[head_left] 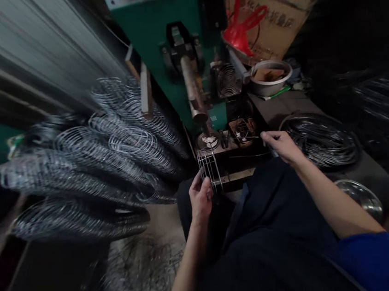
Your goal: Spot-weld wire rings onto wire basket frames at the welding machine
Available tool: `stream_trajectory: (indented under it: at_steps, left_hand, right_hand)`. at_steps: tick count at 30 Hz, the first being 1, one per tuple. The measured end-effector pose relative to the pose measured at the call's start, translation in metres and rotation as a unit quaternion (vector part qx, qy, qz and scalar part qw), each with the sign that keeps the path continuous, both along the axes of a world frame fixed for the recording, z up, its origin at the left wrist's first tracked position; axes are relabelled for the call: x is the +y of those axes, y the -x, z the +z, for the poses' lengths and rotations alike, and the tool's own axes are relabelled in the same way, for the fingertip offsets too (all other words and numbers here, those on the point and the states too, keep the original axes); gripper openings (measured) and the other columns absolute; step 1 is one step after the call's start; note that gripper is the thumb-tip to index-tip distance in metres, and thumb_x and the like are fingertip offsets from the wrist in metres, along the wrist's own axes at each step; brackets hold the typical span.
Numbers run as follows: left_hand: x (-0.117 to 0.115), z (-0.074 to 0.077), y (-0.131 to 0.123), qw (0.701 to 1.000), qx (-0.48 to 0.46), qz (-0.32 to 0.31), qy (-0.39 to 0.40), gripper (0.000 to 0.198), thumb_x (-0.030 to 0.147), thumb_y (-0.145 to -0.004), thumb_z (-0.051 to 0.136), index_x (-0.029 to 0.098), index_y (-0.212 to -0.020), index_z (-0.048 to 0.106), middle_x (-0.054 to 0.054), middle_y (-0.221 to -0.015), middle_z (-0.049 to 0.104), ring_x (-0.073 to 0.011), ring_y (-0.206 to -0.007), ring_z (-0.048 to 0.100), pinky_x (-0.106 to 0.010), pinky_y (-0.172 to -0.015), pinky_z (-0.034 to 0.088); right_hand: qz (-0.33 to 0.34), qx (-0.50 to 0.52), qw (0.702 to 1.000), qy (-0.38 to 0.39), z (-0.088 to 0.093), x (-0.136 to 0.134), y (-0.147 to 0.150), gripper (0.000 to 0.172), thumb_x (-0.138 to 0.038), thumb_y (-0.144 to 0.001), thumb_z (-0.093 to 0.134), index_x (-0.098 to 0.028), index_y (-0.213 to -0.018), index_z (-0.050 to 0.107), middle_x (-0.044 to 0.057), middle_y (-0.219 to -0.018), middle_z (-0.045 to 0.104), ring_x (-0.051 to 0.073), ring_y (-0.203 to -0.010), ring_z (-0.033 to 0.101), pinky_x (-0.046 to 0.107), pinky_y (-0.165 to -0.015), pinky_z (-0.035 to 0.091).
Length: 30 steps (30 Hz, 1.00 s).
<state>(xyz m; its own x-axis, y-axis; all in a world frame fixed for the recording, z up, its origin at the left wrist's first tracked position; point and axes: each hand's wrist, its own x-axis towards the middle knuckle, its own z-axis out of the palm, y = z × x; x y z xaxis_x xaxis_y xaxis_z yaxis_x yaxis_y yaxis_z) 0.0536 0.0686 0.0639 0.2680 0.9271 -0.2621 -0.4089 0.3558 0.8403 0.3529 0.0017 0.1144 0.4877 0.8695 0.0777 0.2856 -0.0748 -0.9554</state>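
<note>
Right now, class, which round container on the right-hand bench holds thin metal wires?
The dark pan, nearest the right hand; the grey basin beyond holds brown pieces, and no wires show in the shiny metal bowl.

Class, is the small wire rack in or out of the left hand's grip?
In: the left hand closes on the left side of the wire rack.

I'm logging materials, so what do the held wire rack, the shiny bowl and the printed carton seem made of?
Wire rack in the left hand: metal, probably steel; its thin rods look bare gray with a faint sheen. Shiny bowl: likely polished stainless steel, judging by the bright reflections. Printed carton: matt brown cardboard, apparently, given its flaps and dark print.
</note>
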Motion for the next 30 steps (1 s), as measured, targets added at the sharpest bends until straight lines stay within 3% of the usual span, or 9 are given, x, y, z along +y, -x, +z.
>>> stream_trajectory:
  at_steps: [4,10,17,30]
  left_hand:
    - [0.008,0.003,0.007,1.0,-0.012,0.019,0.004,0.059,0.03,-0.067,0.088,0.02,-0.122,0.069,0.008,-0.06,0.043,-0.0008,-0.042,0.031,-0.014,-0.038,0.021]
    - [0.022,0.007,0.009,0.999,-0.018,0.031,0.008,0.055,0.031,-0.07,0.087,0.019,-0.121,0.069,0.007,-0.062,0.047,-0.0005,-0.041,0.03,-0.015,-0.038,0.022]
    - [0.032,0.008,0.001,0.999,-0.023,0.029,0.022,0.053,0.031,-0.069,0.087,0.019,-0.118,0.07,0.007,-0.06,0.045,-0.001,-0.041,0.029,-0.016,-0.038,0.018]
    - [0.052,0.0,-0.019,0.999,-0.024,0.036,0.013,0.064,0.033,-0.068,0.088,0.016,-0.126,0.066,0.008,-0.062,0.043,-0.0005,-0.043,0.028,-0.014,-0.038,0.019]
  right_hand:
    - [0.002,-0.001,1.0,-0.023,-0.026,0.026,0.03,0.061,-0.066,-0.079,0.068,-0.02,-0.053,0.036,-0.005,-0.056,0.028,0.01,-0.058,0.027,0.028,-0.057,0.022]
    - [0.026,0.012,0.998,-0.06,-0.047,0.042,0.041,0.062,-0.057,-0.079,0.071,-0.02,-0.052,0.03,-0.005,-0.059,0.028,0.011,-0.06,0.028,0.029,-0.061,0.024]
    - [0.019,0.051,0.997,-0.058,-0.056,0.05,0.038,0.067,-0.06,-0.078,0.072,-0.021,-0.053,0.024,-0.005,-0.059,0.022,0.011,-0.06,0.022,0.029,-0.059,0.021]
    - [0.065,0.014,0.994,-0.086,-0.064,0.08,0.023,0.059,-0.05,-0.08,0.073,-0.02,-0.051,0.031,-0.005,-0.058,0.03,0.012,-0.061,0.028,0.029,-0.061,0.024]
